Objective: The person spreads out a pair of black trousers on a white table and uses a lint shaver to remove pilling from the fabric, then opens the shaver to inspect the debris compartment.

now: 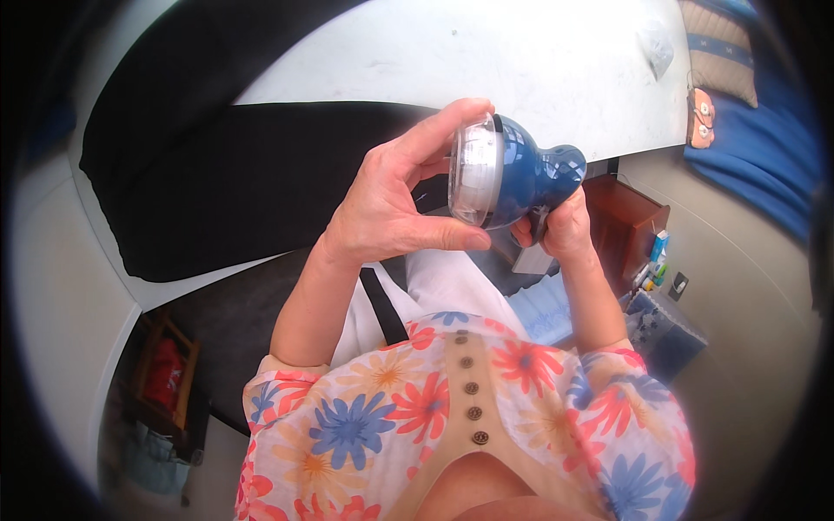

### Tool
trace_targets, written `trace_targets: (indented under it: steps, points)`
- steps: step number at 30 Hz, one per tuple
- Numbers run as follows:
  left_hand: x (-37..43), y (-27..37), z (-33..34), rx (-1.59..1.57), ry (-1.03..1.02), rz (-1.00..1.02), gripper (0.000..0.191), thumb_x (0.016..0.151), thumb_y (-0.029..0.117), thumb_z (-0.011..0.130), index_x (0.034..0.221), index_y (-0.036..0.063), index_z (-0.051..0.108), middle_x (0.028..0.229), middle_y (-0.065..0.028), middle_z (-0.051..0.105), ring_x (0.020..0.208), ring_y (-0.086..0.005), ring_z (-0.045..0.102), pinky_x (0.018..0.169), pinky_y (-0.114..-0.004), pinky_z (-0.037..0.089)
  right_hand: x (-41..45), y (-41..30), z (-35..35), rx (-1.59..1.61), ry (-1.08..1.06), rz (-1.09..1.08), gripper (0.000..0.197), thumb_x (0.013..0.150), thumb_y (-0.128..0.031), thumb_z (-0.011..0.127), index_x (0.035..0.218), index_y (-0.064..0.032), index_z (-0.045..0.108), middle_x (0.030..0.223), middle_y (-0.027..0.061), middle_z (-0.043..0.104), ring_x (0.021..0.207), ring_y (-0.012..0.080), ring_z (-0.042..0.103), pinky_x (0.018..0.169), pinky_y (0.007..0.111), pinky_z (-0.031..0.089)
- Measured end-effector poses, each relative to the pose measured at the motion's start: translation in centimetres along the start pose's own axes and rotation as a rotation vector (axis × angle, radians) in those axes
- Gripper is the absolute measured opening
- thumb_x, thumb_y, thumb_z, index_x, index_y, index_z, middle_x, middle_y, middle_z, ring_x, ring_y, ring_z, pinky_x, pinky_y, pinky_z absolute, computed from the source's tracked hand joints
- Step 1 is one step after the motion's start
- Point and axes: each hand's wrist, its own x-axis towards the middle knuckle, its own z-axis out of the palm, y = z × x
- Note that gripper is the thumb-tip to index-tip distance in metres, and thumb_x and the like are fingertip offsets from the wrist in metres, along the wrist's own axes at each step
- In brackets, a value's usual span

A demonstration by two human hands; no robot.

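Observation:
A glossy blue handheld device, seemingly a fabric shaver, is held up over my lap, tilted on its side. Its wide head wears a clear plastic cover that faces left. My left hand spans this cover, thumb along the lower edge and fingertips at the upper rim. Around the narrow handle my right hand is closed from below, its fingers partly hidden behind the device. A black cloth lies spread just beyond my left hand, on a white tabletop.
A small clear plastic bag lies at the table's far right. Right of the table are a blue-covered bed, a beige cushion and a reddish-brown wooden cabinet. A wooden frame with red cloth stands low at left.

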Motion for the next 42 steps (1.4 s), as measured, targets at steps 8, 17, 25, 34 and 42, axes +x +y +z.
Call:
trace_targets:
  steps: [8, 17, 25, 34, 42]
  points:
    - [-0.8, 1.8, 0.4, 0.107, 0.002, 0.059, 0.09, 0.053, 0.023, 0.086, 0.126, -0.0039, 0.041, 0.104, -0.0141, 0.059, 0.094, -0.0206, 0.06, 0.083, -0.031, 0.048, -0.5, -0.7, 0.2, -0.052, -0.032, -0.091, 0.056, 0.069, -0.05, 0.07, 0.09, 0.0016, 0.061, 0.063, 0.0037, 0.055, 0.047, 0.0074, 0.047, 0.041, 0.02, 0.037]
    - [-1.5, 3.0, 0.4, 0.068, -0.011, -0.082, 0.097, 0.051, 0.02, 0.087, 0.129, -0.0052, 0.036, 0.109, -0.0123, 0.056, 0.096, -0.0153, 0.057, 0.084, -0.028, 0.047, -1.0, -1.5, 1.7, -0.056, -0.037, -0.02, 0.058, 0.07, -0.052, 0.068, 0.092, 0.0016, 0.06, 0.066, 0.0043, 0.056, 0.046, 0.0071, 0.047, 0.041, 0.02, 0.037]
    - [-1.4, 3.1, -0.3, 0.026, -0.085, -0.04, 0.097, 0.053, 0.02, 0.086, 0.132, -0.0021, 0.033, 0.116, -0.0138, 0.051, 0.106, -0.02, 0.051, 0.09, -0.031, 0.041, -0.7, -1.4, 2.3, -0.056, -0.048, -0.043, 0.057, 0.067, -0.051, 0.071, 0.093, -0.0014, 0.06, 0.071, 0.0027, 0.056, 0.051, 0.0064, 0.048, 0.043, 0.019, 0.037]
    - [-1.7, 2.4, 0.4, -0.09, -0.074, -0.092, 0.104, 0.053, 0.015, 0.086, 0.135, 0.0001, 0.024, 0.134, -0.0161, 0.035, 0.116, -0.0188, 0.044, 0.097, -0.03, 0.036, 0.7, -2.7, 2.7, -0.418, -0.146, 0.027, 0.035, 0.061, -0.016, 0.081, 0.084, -0.0032, 0.059, 0.074, -0.0016, 0.057, 0.064, 0.0078, 0.051, 0.06, 0.022, 0.042]
    - [0.2, -1.6, -1.7, -0.025, 0.119, -0.21, 0.1, 0.059, 0.025, 0.082, 0.136, 0.0012, 0.023, 0.128, -0.0153, 0.041, 0.113, -0.0209, 0.045, 0.097, -0.03, 0.035, 4.5, 0.2, 0.9, -0.475, -0.013, 0.214, 0.024, 0.069, -0.01, 0.071, 0.09, -0.0042, 0.06, 0.08, 0.0, 0.06, 0.071, 0.0079, 0.054, 0.065, 0.023, 0.046]
